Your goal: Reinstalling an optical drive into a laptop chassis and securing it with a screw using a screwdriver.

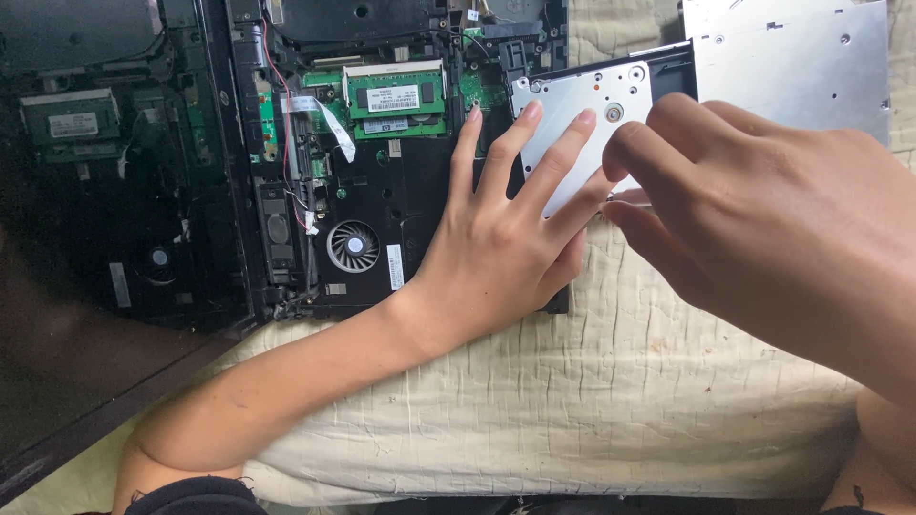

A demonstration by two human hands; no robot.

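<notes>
Flat silver metal drive (582, 119) under both hands, beside black laptop chassis (401, 210).

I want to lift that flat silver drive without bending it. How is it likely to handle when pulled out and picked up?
The silver optical drive looks like a thin sheet-metal box, so probably stiff, fairly light. Its smooth metal may be slippery. It lies flat, so unlikely to roll. The left hand rests on it; the right hand is at its edge.

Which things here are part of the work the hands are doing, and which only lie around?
In the work:
- left hand, flat on the opened laptop
- right hand, fingers at the silver drive

Lying about:
- second silver drive, top right
- green memory module
- fan
- cream quilt underneath
- dark screen, left
</notes>
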